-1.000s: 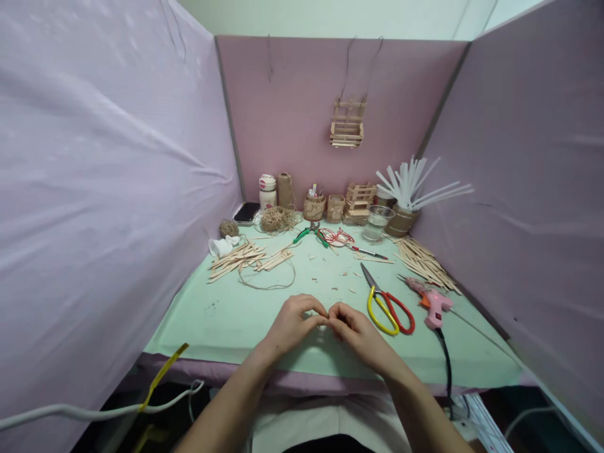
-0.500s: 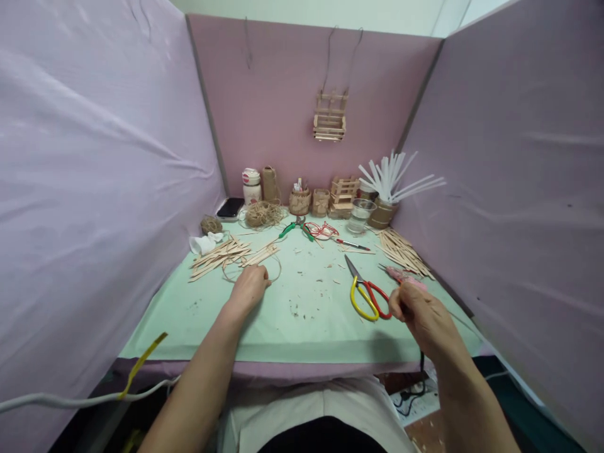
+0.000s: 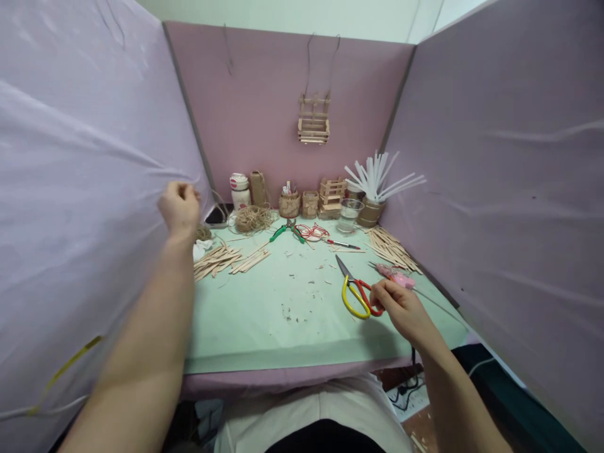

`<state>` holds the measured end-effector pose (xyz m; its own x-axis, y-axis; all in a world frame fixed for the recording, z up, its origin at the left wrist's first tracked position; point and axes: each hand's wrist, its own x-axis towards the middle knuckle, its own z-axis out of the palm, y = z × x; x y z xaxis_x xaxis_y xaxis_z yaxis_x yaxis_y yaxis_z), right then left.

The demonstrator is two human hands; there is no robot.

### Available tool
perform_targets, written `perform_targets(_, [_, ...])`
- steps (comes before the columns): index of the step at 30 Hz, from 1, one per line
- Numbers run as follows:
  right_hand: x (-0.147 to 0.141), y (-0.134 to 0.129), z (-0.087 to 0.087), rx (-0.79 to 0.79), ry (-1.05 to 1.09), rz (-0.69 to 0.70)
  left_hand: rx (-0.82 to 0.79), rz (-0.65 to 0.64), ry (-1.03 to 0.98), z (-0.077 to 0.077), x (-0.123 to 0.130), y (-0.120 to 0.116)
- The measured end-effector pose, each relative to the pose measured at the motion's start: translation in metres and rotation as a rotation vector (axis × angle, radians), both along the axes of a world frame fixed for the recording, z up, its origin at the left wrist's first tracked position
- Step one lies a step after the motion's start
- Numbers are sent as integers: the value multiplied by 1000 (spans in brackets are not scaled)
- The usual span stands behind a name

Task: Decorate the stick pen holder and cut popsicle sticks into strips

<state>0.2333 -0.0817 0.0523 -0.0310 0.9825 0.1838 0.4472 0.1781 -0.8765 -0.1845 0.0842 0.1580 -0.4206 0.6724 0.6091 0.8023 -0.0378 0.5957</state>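
Observation:
My left hand [image 3: 180, 204] is raised by the left wall with its fingers closed. A thin piece of twine [image 3: 221, 204] curves out beside it, over the phone. My right hand [image 3: 396, 305] is closed in a pinch over the right side of the table; anything between its fingertips is too small to make out. Just left of it lie scissors [image 3: 355, 294] with one yellow and one red handle, and the fingers overlap the red handle in view. Behind the right hand is a pink glue gun [image 3: 401, 280].
Flat wooden sticks [image 3: 217, 261] lie at left, more sticks [image 3: 391, 248] at right. Green-handled pliers [image 3: 287, 231], red cord [image 3: 312, 231] and a pen [image 3: 343, 245] lie mid-table. Behind stand a twine heap [image 3: 253, 218], a water cup [image 3: 349, 216] and white glue sticks [image 3: 376, 179]. A small wooden rack [image 3: 314, 129] hangs above.
My left hand has lifted from the sticks and moved up and left, carrying the twine loop off the table. My right hand stays by the scissors. The view has shifted slightly.

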Motion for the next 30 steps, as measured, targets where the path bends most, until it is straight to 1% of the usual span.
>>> perform_targets(2, [4,0,0,20,-30,-48,25,76,67,16,-9,10])
perform_targets(3, [6,0,-1,26,-48,-73,-15,78,103,19,-13,13])
perform_targets(4, [8,1,-2,31,-67,-95,-79,67,133,19,-15,15])
perform_targets(6, [11,2,-7,33,-106,-121,-241,24,184,12,-17,15])
perform_targets(8, [11,4,-12,34,-139,-120,-372,-25,234,-4,-10,11])
perform_targets(10, [9,7,-16,34,-165,-107,-435,-107,294,-25,7,6])
perform_targets(12, [4,11,-18,27,-192,-83,-481,-241,339,-48,35,1])
perform_targets(14, [-3,17,-16,7,-215,-38,-525,-412,366,-71,70,-6])
perform_targets(17, [-20,32,-11,-48,-212,84,-604,-654,361,-102,119,-18])
perform_targets(19, [-36,45,-8,-116,-167,218,-654,-776,334,-115,141,-27])
perform_targets(20, [-44,53,-8,-165,-132,294,-690,-817,311,-120,148,-30])
perform_targets(22, [-60,69,-11,-294,-45,442,-812,-908,254,-124,153,-35])
perform_targets(24, [-72,86,-17,-412,49,525,-969,-1022,174,-123,151,-34])
perform_targets(25, [-75,95,-21,-455,91,541,-1036,-1075,125,-122,150,-31])
perform_targets(27, [-77,117,-29,-503,159,529,-1107,-1144,17,-120,151,-20])
perform_targets(28, [-76,129,-32,-510,183,503,-1108,-1155,-36,-120,153,-11])
perform_targets(30, [-72,157,-36,-501,209,421,-1059,-1147,-128,-120,163,12])
